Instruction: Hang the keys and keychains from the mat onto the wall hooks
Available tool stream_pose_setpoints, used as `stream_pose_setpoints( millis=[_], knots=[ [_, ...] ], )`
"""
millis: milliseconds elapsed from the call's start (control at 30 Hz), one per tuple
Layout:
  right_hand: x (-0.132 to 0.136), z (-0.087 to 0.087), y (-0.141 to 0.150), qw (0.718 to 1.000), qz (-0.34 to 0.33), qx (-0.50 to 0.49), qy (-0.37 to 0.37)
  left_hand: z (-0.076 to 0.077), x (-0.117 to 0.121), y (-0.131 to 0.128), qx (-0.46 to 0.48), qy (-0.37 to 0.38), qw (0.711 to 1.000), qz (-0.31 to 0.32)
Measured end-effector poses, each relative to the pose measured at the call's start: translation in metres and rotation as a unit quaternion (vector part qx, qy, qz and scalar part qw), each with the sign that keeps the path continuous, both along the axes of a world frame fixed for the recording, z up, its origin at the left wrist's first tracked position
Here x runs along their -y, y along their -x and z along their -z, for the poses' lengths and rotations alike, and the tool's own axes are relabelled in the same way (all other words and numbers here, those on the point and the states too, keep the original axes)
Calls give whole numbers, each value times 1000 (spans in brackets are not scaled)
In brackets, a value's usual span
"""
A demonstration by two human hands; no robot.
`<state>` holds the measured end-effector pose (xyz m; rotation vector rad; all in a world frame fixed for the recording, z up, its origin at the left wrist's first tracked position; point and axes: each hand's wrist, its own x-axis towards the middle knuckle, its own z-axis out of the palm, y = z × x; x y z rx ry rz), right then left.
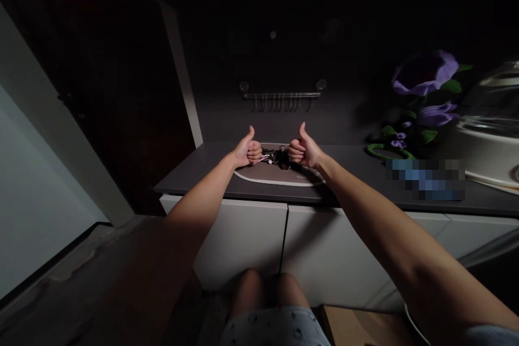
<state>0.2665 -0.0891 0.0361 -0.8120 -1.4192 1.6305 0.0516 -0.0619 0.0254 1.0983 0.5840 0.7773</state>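
Both my arms reach out over a dark cabinet top (190, 173). My left hand (247, 150) is curled into a fist with the thumb pointing up, and nothing shows in it. My right hand (303, 150) makes the same thumb-up fist. Between the two fists lies a bunch of keys (275, 157) on a small oval tray (279, 177) with a pale rim. Each fist sits just beside the keys; I cannot tell whether either touches them.
A rail of hooks (281, 95) hangs on the dark wall behind. Purple artificial flowers (425, 78) and a domed white appliance (492, 124) stand at the right. White cabinet doors (243, 238) are below; a pale door frame (184, 75) stands at the left.
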Motion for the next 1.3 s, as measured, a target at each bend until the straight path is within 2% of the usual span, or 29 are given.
stream_pose_setpoints(
  millis=[133, 233, 300, 400, 467, 533, 633, 733, 833, 1067, 1200, 1300],
  knots=[
    [-10, -6, 8, 999, 11, 8, -41, -8, -9, 0, -39, -124, 991, -36],
    [-21, -10, 19, 994, 53, 25, -94, -15, -19, -2, -107, -254, 956, -97],
    [-30, -10, 26, 984, 106, 39, -136, -17, -26, -4, -170, -344, 914, -128],
    [-44, -5, 35, 959, 188, 84, -196, -17, -36, -8, -264, -467, 828, -164],
    [-51, 0, 38, 931, 238, 139, -239, -12, -40, -11, -306, -535, 766, -181],
    [-56, 7, 38, 890, 282, 216, -286, -5, -43, -14, -328, -583, 719, -190],
    [-55, 16, 32, 823, 303, 339, -341, 7, -42, -16, -347, -622, 677, -183],
    [-50, 20, 26, 787, 276, 415, -364, 16, -40, -13, -360, -661, 641, -148],
    [-46, 22, 23, 773, 248, 452, -369, 20, -40, -9, -382, -684, 610, -116],
    [-46, 26, 26, 732, 212, 505, -406, 26, -39, -10, -403, -710, 569, -103],
    [-47, 28, 28, 722, 208, 518, -409, 27, -37, -11, -415, -714, 553, -109],
    [-47, 28, 29, 724, 211, 518, -404, 27, -38, -10, -426, -715, 543, -116]
  ],
)
